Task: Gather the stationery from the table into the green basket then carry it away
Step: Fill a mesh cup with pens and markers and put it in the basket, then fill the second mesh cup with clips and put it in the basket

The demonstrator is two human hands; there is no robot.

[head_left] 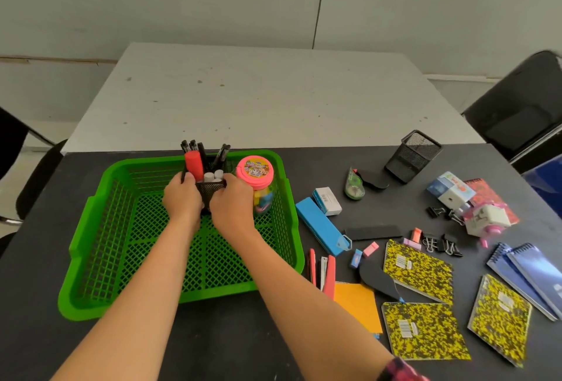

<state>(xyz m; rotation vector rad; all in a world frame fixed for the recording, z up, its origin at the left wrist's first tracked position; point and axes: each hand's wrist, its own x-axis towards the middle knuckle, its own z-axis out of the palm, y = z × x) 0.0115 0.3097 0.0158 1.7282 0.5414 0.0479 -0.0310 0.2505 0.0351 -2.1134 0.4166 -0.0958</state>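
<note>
Both hands, left [182,198] and right [231,200], clamp their fingers on the mesh cup [209,195] near the basket's [91,259] far wall, beside the jar [258,183], the basket's near half open.

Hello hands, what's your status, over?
Both hands, left and right, gripping pen holder inside basket. Jar already in. Notebooks still on table. Nothing blocking.

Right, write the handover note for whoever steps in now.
Left hand and right hand: both closed on the full mesh pen holder, inside the green basket at its far side.
Done: pink-lidded jar in the basket.
Left on the table: empty mesh cup, blue case, yellow notebooks, blue notepads, binder clips, erasers, small boxes. Then carry the basket away.
</note>
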